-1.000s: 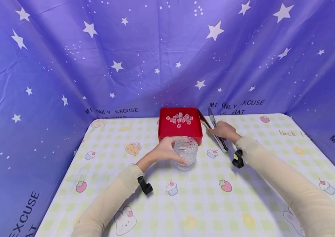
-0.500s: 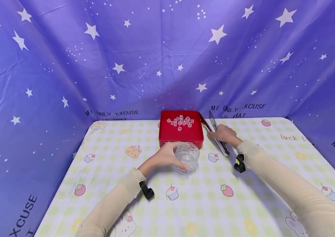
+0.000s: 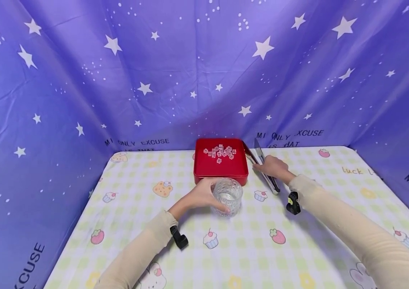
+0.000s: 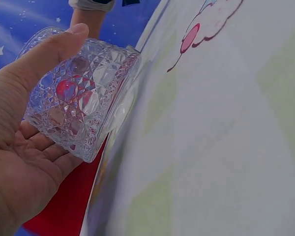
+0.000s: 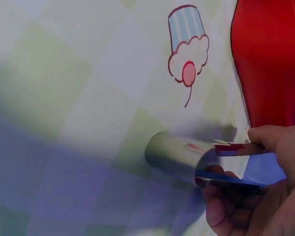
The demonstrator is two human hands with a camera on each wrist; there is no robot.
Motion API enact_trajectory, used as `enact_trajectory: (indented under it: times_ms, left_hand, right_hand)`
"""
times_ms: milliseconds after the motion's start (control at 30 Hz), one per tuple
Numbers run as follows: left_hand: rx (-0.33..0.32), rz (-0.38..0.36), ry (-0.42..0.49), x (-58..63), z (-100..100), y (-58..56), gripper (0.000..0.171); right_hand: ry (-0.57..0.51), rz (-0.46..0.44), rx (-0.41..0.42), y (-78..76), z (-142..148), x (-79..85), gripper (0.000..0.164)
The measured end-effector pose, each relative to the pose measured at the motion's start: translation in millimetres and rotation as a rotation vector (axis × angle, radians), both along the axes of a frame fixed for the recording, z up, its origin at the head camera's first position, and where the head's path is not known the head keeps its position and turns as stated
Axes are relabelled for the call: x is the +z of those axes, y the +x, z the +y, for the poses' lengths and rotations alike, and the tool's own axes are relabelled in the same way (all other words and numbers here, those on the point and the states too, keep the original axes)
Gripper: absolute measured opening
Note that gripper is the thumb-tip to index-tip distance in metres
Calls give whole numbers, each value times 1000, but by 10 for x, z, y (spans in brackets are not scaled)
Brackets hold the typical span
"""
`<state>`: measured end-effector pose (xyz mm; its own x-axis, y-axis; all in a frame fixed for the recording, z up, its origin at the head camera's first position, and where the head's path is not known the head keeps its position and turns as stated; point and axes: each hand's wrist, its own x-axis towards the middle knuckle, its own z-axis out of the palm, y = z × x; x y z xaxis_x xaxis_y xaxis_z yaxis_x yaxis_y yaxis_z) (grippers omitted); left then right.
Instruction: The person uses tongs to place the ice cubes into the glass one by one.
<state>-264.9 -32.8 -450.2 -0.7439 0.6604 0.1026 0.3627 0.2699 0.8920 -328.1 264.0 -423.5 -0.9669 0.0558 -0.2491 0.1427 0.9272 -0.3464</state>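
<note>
Clear cut-glass tumbler (image 3: 228, 196) upright over the front middle of the desk (image 3: 240, 249), just in front of a red tray. Its base is at or very near the cloth; contact cannot be told for certain.

Left hand (image 3: 202, 194) grasping the tumbler from its left: thumb across the near side, fingers around the far side, as the left wrist view shows.

Right hand (image 3: 273, 166) grasping metal tongs (image 3: 271, 182), thumb on one arm, fingers against the other. Arms spread apart; tips point to the back, rounded bend toward the person. Tongs lie just beside the right edge of the tray.

Red tray (image 3: 204, 170): square, low-walled, near the back edge. Small clear cubes (image 3: 222, 152) inside, mostly clustered toward the rear, one a little forward of the rest.

Cloth on the desk: pale green and white check, printed cupcakes, strawberries, bears, rabbits.

Cream sleeves (image 3: 143, 245) on both arms, a black device (image 3: 179, 237) at each wrist.

Surround: violet-blue curtain (image 3: 175, 60) with white stars, dots and black lettering.
</note>
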Motion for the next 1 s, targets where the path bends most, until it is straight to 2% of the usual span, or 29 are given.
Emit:
enact_trajectory:
  times_ms: [167, 367, 467, 600, 867, 1000]
  left_hand:
    - [-14, -19, 2, -14, -17, 17, 77]
    - [-5, -52, -68, 14, -41, -3, 76]
    - [4, -73, -101, 31, -45, -41, 76]
    - [-18, -96, -110, 88, -40, -85, 74]
    - [-68, -79, -125, 156, -19, -92, 75]
    - [-80, -74, -120, 158, -14, -92, 75]
  right_hand:
    - [-5, 3, 14, 29, -22, -24, 47]
    - [-9, 19, 28, 62, -25, 4, 43]
    - [-9, 32, 34, 61, -7, 51, 42]
    - [3, 54, 51, 57, 11, 126, 42]
    - [63, 75, 54, 69, 79, 241, 44]
    - [57, 84, 61, 66, 148, 340, 46]
